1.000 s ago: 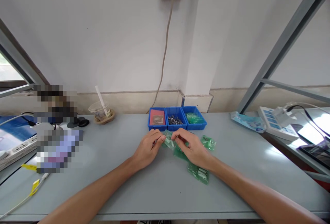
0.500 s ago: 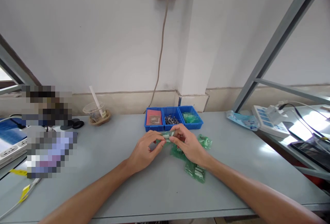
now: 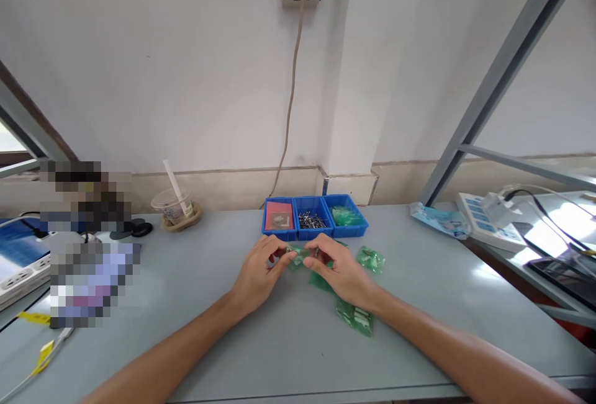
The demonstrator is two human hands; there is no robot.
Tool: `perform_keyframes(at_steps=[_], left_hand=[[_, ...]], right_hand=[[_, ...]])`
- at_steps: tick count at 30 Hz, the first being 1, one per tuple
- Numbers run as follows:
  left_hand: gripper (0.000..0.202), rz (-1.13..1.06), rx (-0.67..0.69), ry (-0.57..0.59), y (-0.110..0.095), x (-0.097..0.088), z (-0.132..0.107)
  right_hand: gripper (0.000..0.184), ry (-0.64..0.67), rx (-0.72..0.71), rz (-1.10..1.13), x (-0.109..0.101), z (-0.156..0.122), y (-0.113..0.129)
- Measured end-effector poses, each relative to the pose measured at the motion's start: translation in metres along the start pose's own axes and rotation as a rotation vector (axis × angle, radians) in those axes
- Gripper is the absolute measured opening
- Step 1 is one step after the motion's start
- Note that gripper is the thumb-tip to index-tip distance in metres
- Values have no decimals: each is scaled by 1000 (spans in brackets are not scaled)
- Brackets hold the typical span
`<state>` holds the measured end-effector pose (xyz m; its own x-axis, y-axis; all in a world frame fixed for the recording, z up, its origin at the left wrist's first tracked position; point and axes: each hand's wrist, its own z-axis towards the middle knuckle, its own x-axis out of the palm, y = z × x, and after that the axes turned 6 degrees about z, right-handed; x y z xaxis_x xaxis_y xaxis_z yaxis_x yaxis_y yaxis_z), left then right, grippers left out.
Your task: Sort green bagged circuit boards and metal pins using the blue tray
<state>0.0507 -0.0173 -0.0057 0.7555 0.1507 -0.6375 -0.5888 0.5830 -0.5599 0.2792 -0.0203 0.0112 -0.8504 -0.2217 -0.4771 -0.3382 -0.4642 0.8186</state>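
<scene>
Between my two hands is a small green plastic bag [image 3: 298, 257], pinched at its left side by my left hand [image 3: 261, 270] and at its right side by my right hand [image 3: 339, 267]. Its contents are too small to make out. Several similar filled bags lie by my right hand: one bag [image 3: 370, 259] beyond it, another bag [image 3: 356, 316] with white pieces below the wrist, and one partly hidden under the hand. Just behind my hands stand three joined blue bins: a left bin [image 3: 264, 231] with a reddish packet, a middle bin [image 3: 316, 237] with metal screw-like pieces, and a right bin [image 3: 352, 232] with green bags.
A plastic cup [image 3: 171, 205] with a straw sits in a coaster at the back left. Further left are a power strip [image 3: 23, 277] and cables. On the right lie a light-blue packet [image 3: 440, 221], a white power strip [image 3: 488, 224] and a dark phone-like device [image 3: 565, 283].
The held bag has turned between my fingers, and the white pieces seen in it before no longer show clearly. Both hands stay in nearly the same place; the view has tilted up slightly.
</scene>
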Motion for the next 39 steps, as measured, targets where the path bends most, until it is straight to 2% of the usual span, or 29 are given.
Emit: perform_keyframes(at_steps=[3, 9, 13, 18, 25, 30, 34, 39], left_hand=[[34, -12, -14, 6, 0, 0, 1], [36, -112, -4, 58, -2, 0, 0], [34, -143, 14, 76, -2, 1, 0], [34, -115, -8, 45, 0, 2, 0], [33, -127, -27, 94, -2, 1, -1], [34, -143, -19, 98, -3, -1, -1], [32, -139, 2, 88, 0, 0, -1], [20, -156, -25, 139, 2, 2, -2]], right_hand=[[26, -32, -34, -37, 3, -1, 0], [20, -42, 106, 154, 7, -2, -1], [25, -76, 83, 163, 7, -2, -2], [38, -26, 34, 110, 8, -2, 0], [38, -28, 32, 93, 8, -3, 1], [23, -2, 71, 22, 7, -3, 2], [20, 1, 47, -9, 7, -2, 4], [15, -42, 21, 10, 7, -1, 1]])
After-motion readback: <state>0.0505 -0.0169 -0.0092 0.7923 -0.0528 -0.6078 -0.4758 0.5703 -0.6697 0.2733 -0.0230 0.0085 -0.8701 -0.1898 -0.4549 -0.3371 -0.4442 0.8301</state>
